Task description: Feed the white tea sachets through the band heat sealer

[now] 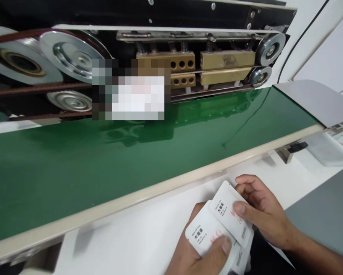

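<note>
Low in the head view, my left hand [200, 252] is closed round a small stack of white printed tea sachets [203, 229], its thumb pressed on the top one. My right hand [260, 210] pinches another white sachet [224, 206] between thumb and fingers. That sachet overlaps the left hand's stack on its upper right side. Dark lettering and a red mark show on both front faces. More sachet edges stick out below, partly hidden by the hands.
A sealing machine with metal pulleys [74, 53] and brass blocks [227, 67] stands over a green conveyor belt [102, 164]. Pixelation covers one patch before it. A translucent tray [329, 151] with printed packets sits at the right. White surface [108, 236] lies below the belt.
</note>
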The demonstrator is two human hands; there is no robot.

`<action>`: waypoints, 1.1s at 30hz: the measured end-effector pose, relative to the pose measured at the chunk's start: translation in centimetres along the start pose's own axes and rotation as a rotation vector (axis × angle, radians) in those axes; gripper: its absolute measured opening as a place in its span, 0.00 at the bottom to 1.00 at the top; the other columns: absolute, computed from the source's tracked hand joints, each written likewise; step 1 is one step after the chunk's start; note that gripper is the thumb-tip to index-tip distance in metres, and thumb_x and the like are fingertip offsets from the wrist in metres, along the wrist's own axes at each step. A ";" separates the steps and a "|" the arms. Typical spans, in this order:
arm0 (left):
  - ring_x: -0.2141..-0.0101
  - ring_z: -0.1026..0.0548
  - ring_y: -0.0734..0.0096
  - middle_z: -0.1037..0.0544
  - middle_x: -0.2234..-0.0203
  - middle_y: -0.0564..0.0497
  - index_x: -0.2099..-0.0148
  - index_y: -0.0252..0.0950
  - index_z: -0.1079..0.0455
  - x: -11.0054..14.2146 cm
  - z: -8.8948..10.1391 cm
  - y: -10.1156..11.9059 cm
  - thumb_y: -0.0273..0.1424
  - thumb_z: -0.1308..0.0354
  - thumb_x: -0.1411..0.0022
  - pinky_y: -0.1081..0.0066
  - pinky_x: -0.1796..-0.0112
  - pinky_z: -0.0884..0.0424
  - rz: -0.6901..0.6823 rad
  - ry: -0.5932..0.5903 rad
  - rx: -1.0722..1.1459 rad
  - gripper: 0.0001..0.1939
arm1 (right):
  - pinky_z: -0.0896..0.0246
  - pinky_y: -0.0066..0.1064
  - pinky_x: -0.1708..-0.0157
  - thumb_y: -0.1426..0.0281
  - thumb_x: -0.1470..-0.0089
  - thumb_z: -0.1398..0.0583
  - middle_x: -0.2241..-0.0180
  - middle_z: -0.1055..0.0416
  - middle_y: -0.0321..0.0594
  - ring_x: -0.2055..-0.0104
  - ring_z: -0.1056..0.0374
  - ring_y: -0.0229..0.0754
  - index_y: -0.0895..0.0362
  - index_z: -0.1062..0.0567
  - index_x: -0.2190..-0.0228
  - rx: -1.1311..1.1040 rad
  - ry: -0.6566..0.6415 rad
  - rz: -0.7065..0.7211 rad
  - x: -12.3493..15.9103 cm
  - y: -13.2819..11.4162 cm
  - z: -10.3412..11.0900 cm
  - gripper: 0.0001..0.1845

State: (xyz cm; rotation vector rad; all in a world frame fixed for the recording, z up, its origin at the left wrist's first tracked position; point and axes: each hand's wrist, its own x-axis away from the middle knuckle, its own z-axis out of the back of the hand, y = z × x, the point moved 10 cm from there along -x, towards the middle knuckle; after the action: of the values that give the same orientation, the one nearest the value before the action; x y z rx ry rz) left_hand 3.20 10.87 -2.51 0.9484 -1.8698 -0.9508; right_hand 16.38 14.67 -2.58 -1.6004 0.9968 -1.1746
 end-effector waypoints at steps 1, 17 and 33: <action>0.68 0.30 0.68 0.25 0.66 0.53 0.47 0.42 0.33 0.0 0.0 0.0 0.42 0.40 0.37 0.68 0.67 0.35 0.004 -0.005 -0.028 0.18 | 0.39 0.23 0.68 0.62 0.42 0.34 0.66 0.35 0.30 0.66 0.36 0.33 0.46 0.35 0.52 0.000 -0.006 -0.002 0.0 0.1 -0.1 0.20; 0.68 0.30 0.68 0.22 0.62 0.50 0.46 0.43 0.34 0.1 0.0 0.0 0.42 0.40 0.37 0.66 0.67 0.35 0.000 -0.026 -0.063 0.20 | 0.40 0.22 0.68 0.61 0.42 0.34 0.69 0.35 0.31 0.67 0.36 0.32 0.49 0.31 0.55 -0.012 -0.059 0.069 -0.2 -0.7 -0.8 0.16; 0.70 0.32 0.70 0.24 0.66 0.53 0.47 0.41 0.33 0.5 -0.1 0.3 0.40 0.39 0.39 0.67 0.67 0.36 -0.017 -0.023 -0.039 0.19 | 0.41 0.24 0.67 0.63 0.43 0.34 0.67 0.32 0.34 0.67 0.36 0.33 0.54 0.31 0.61 -0.036 -0.160 0.018 0.1 -0.8 -2.2 0.13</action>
State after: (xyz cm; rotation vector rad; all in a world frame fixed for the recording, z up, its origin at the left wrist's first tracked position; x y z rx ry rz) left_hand 3.07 10.52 -2.08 0.9348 -1.8577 -1.0087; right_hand 14.34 14.40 -1.47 -1.6819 0.9313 -1.0038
